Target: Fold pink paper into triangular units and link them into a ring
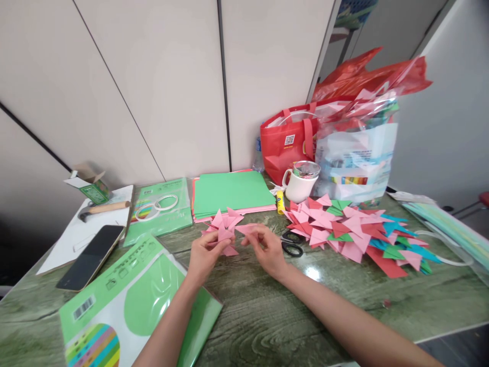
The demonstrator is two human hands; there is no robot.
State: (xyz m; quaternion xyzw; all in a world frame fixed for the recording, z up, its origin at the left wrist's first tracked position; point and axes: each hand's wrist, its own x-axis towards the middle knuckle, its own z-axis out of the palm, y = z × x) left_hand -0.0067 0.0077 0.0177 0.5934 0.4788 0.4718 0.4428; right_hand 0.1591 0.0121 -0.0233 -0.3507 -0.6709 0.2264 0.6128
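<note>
My left hand [206, 254] is closed on a cluster of pink folded paper pieces [225, 222], whose points stick out in several directions. Between the thumb and fingers of my right hand [267, 251] is a single pink folded paper triangle [246, 229], its tip pointing left at the cluster. Whether the tip touches the cluster I cannot tell. Just right of my right hand lie black-handled scissors [292, 248], partly covered. Beyond them spreads a heap of folded paper triangles [353, 229] in pink, red, green and blue.
Behind my hands lie green paper sheets [233, 191], a glue stick [280, 202] and a white mug [301, 184]. A red bag [284, 148] and a clear plastic bag [355, 153] stand behind. Leftward are a phone [91, 257], a hammer [105, 208], white rings [166, 203] and a green paper pack [133, 300].
</note>
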